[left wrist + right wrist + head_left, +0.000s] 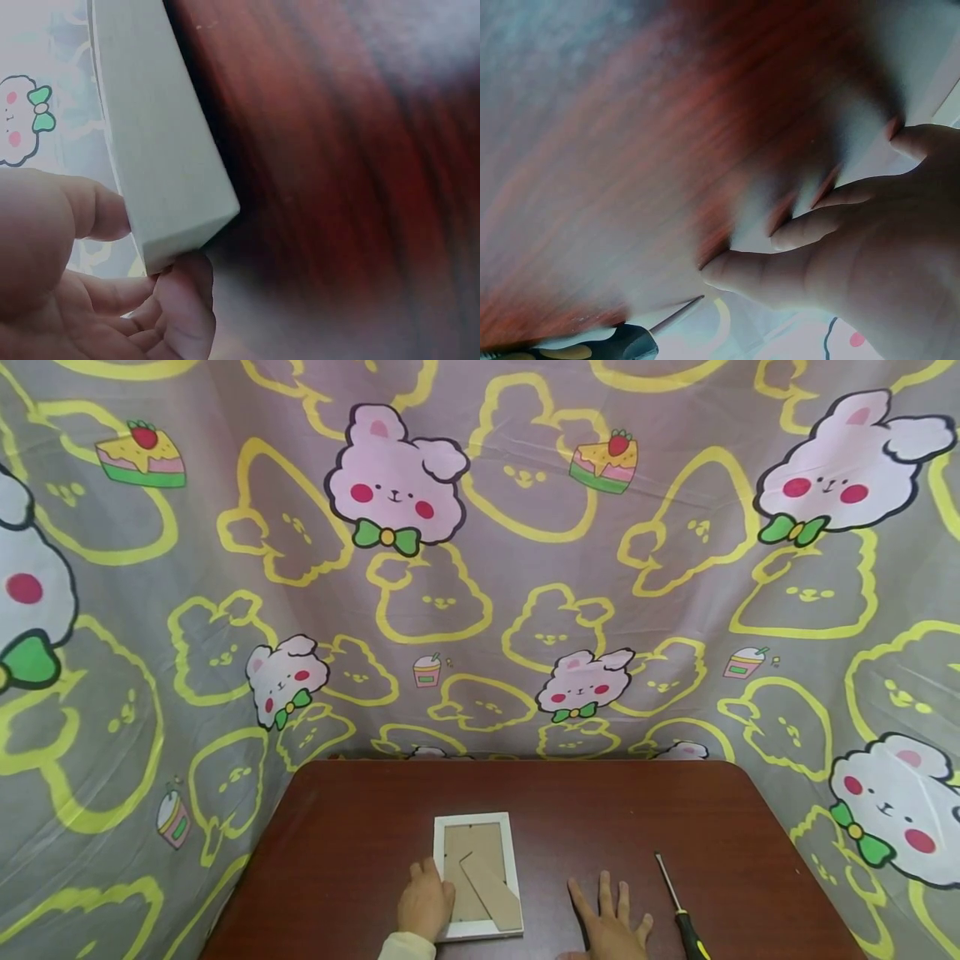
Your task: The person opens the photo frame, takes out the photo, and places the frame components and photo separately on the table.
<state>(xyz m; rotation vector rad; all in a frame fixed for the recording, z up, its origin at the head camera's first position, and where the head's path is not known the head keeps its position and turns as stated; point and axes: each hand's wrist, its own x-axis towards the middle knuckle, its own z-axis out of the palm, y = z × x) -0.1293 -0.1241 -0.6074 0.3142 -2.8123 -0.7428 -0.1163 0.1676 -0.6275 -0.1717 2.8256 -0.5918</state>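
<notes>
A white picture frame (513,860) lies back side up on the table, its brown backing board (459,902) and fold-out stand leg (491,885) showing. At its left edge my left hand (425,903) pinches it between thumb and fingers. Up close in the left wrist view, the thumb and fingers of that hand (45,247) sit at a corner of the frame's pale side (161,142). My right hand (611,924) rests on the table with fingers spread, holding nothing. To its right lies a screwdriver (682,914) with a black and yellow handle, also in the right wrist view (630,343).
The dark red-brown table (360,802) has rounded far corners. A grey curtain (510,568) printed with white rabbits and yellow outlines hangs behind it and along both sides.
</notes>
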